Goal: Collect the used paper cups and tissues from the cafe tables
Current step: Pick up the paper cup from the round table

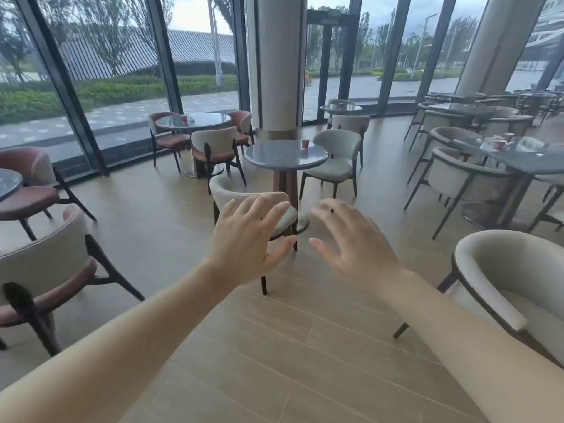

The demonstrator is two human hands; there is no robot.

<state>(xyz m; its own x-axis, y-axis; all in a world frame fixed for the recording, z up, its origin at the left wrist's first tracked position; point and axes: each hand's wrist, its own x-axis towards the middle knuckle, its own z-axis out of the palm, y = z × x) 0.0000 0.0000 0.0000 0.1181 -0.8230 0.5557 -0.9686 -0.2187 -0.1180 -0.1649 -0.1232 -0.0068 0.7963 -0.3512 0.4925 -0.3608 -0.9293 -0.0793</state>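
A red paper cup point(305, 143) stands upright near the far right edge of the round grey table point(274, 158) ahead of me. Another red cup point(184, 119) sits on the round table point(210, 120) by the window at the back left. On the table point(537, 161) at the right stand two red cups point(500, 145), point(508, 136) among crumpled tissues point(532, 144). My left hand point(247, 242) and my right hand point(354, 242) are held out in front of me with fingers spread, holding nothing, well short of the nearest table.
A beige chair point(235, 190) stands between me and the middle table. Upholstered chairs lie at the left point(39, 261) and near right point(515, 276). A thick white column point(280, 62) rises behind the middle table. Wooden floor point(274, 346) lies open under my arms.
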